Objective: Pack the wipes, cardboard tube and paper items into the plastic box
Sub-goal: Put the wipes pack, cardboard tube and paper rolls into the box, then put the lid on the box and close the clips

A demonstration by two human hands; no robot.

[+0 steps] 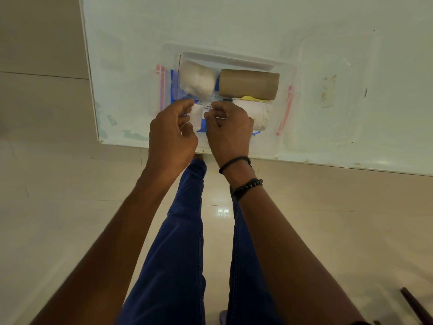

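A clear plastic box with pink side clips stands on the white table near its front edge. Inside lie a brown cardboard tube at the back right, a white crumpled paper wad at the back left, a white folded paper bundle with a yellow piece at the front right, and a blue-and-white wipes pack underneath. My left hand and my right hand are over the box's front part, both pinching a small white paper piece between them.
The clear box lid lies flat on the table to the right of the box. The table's front edge runs just below my hands. Beneath are my legs in blue trousers and a tiled floor; a dark stick lies at the bottom right.
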